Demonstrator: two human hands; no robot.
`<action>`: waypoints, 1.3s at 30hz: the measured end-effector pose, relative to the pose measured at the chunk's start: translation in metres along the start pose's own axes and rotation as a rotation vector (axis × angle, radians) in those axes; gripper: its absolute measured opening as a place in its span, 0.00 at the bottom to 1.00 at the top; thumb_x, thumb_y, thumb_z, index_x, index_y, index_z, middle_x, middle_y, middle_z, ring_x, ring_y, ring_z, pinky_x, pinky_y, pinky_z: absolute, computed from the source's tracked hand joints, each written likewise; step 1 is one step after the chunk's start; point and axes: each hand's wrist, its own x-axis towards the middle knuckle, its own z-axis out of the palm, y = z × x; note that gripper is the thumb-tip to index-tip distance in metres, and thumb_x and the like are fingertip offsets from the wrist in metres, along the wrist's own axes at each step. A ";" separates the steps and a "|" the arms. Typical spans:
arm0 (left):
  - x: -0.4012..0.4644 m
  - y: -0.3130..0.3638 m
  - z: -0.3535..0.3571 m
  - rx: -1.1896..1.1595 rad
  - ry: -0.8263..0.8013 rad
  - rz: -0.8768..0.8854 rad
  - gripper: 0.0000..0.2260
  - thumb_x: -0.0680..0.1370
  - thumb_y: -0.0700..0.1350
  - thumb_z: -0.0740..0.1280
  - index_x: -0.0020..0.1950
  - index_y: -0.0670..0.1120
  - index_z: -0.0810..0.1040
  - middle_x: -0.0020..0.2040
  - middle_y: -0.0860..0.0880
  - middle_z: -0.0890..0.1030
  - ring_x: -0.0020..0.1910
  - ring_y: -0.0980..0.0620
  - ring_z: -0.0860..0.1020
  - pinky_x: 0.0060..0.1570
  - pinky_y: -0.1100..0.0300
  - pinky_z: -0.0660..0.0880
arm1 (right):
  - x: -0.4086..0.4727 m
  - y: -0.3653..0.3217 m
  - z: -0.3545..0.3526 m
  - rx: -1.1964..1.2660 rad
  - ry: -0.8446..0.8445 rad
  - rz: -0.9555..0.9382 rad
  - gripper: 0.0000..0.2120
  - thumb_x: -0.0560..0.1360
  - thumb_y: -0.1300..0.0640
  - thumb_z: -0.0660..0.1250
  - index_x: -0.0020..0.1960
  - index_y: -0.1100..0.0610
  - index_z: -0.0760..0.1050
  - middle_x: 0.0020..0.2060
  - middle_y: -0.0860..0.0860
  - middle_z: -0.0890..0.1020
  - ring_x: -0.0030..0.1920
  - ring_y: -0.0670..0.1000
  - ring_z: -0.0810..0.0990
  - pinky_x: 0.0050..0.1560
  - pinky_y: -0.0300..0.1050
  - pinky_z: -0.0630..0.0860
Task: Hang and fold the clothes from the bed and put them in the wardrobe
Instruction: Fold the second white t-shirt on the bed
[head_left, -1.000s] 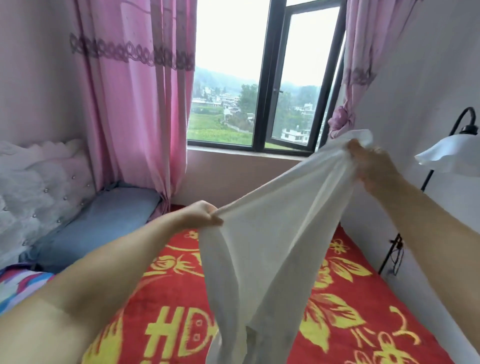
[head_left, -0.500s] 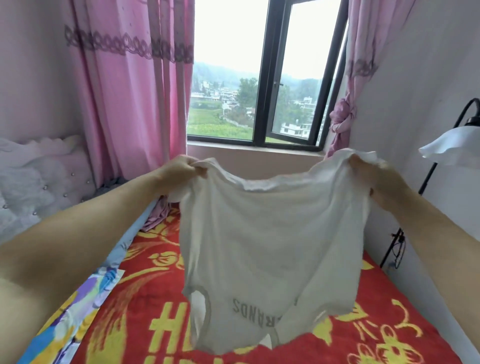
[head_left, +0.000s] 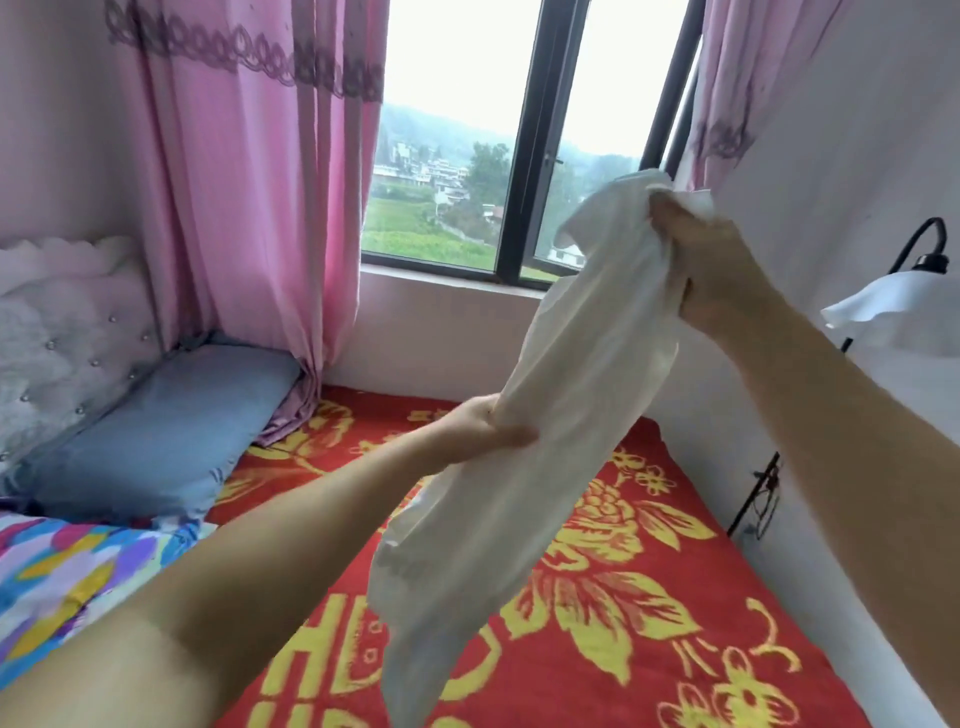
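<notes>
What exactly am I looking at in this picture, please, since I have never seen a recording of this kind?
There is no machine here: a person wears a camera on the head, so the one picture looks forward and down over their own bare arms. The right hand grips the bunched top of a white T-shirt, raised near the window. The left hand holds the shirt lower down, and the rest hangs loose above the bed. The bed carries a red blanket with yellow flowers, a blue pillow and a multicoloured quilt.

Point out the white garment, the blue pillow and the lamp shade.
white garment (head_left: 530, 493), head view, middle of the hanging cloth.
blue pillow (head_left: 171, 426), head view, its top face.
lamp shade (head_left: 898, 312), head view, white frilled glass.
</notes>
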 end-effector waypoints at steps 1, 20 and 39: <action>-0.001 -0.020 0.004 0.093 -0.029 -0.097 0.06 0.75 0.43 0.71 0.51 0.48 0.79 0.45 0.53 0.81 0.43 0.57 0.80 0.47 0.61 0.78 | 0.004 -0.005 -0.013 0.025 0.046 0.000 0.09 0.76 0.53 0.67 0.52 0.57 0.79 0.45 0.53 0.83 0.45 0.51 0.83 0.44 0.47 0.80; 0.042 0.065 0.029 0.352 0.000 0.121 0.07 0.77 0.46 0.69 0.44 0.43 0.77 0.39 0.48 0.77 0.36 0.55 0.72 0.37 0.63 0.70 | -0.071 0.124 -0.025 -0.612 -0.490 0.376 0.04 0.77 0.62 0.67 0.48 0.55 0.79 0.40 0.48 0.82 0.43 0.47 0.80 0.43 0.38 0.75; 0.021 0.061 -0.003 -0.446 0.241 -0.199 0.11 0.83 0.42 0.59 0.44 0.41 0.76 0.37 0.45 0.76 0.33 0.51 0.77 0.35 0.58 0.75 | -0.064 0.105 -0.040 -0.544 -0.531 0.528 0.38 0.72 0.41 0.70 0.75 0.43 0.55 0.64 0.44 0.73 0.60 0.44 0.76 0.49 0.38 0.73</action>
